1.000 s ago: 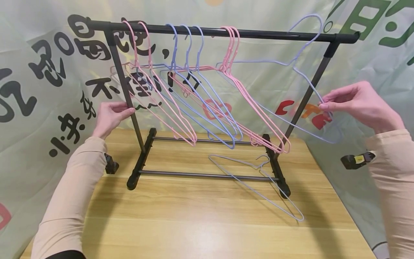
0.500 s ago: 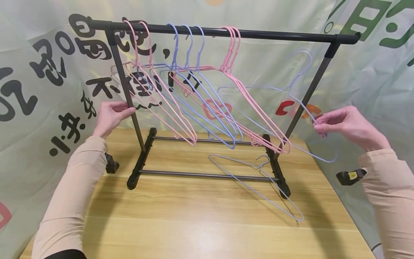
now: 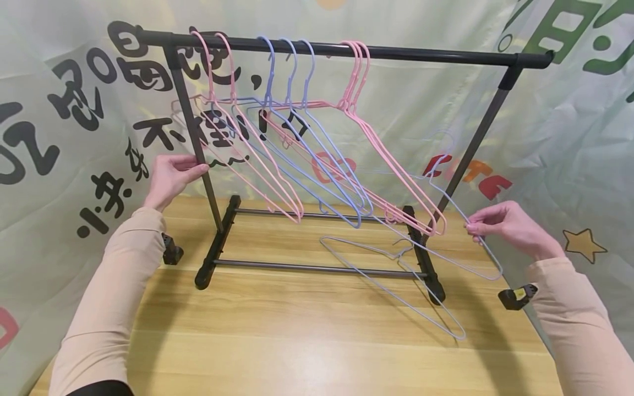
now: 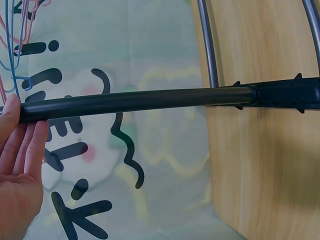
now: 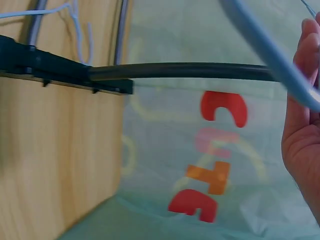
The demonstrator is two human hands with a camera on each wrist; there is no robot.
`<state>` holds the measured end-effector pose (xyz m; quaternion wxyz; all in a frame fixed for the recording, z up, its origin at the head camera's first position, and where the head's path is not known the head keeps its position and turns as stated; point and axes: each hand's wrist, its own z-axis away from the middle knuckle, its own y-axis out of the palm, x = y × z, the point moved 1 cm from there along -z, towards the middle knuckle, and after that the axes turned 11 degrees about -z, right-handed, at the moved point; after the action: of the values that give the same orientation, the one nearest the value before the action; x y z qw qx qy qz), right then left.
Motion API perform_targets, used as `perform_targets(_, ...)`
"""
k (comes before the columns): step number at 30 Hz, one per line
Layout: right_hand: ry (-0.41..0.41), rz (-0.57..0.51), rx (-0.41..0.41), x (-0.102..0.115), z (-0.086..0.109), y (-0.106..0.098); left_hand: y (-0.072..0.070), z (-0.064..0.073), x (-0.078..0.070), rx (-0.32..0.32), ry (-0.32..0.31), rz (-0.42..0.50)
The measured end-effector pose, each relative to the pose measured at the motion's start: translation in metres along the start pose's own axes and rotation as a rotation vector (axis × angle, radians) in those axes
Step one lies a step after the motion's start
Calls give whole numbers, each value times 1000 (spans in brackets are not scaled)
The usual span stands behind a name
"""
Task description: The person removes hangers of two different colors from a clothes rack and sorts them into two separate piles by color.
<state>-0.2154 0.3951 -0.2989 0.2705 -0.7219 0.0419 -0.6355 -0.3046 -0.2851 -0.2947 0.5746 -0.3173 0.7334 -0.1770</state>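
**Hand report: hanger gripped at right, post gripped at left**

Left hand: my left hand (image 3: 170, 179) is engaged. It grasps the left post (image 3: 189, 118) of the black rack, thumb to the near side and fingers behind, part way up.

Right hand: my right hand (image 3: 512, 228) is engaged. Thumb and fingers pinch the sloping right arm of a pale blue hanger (image 3: 449, 199), to the right of the right post (image 3: 474, 146). The hanger is below the rail (image 3: 446, 55), its hook standing up toward the far side; its left end runs behind other hangers and is hard to trace. Its wire crosses the line of the right post; I cannot tell which is nearer.

Rail, left to right: two pink hangers (image 3: 233, 71), three blue hangers (image 3: 291, 80) and three pink hangers (image 3: 346, 104), the last three bunched close together.

Base: a loose blue hanger (image 3: 399, 255) lies at the right end, across the near crossbar (image 3: 297, 267) and the right foot, one corner reaching toward me over the wooden table (image 3: 297, 341).

Surroundings: beige sleeves (image 3: 111, 280) cover both arms, and a small black device (image 3: 518, 297) sits beneath each wrist. A pale printed backdrop (image 3: 39, 49) hangs on the far side, with black characters at left and a star at right.
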Motion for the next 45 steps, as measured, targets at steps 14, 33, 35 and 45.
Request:
perform_targets(14,-44,-226,136,-50,10,27,0,-2,2,-4,0,5)
perform_targets(33,48,-492,254,-111,23,66,0,0,0,4,-6,9)
perform_targets(35,86,-503,254,-114,23,69,1,0,0,3,-3,8)
perform_targets(45,238,-281,191,-119,24,79,0,1,-2,2,-5,-18)
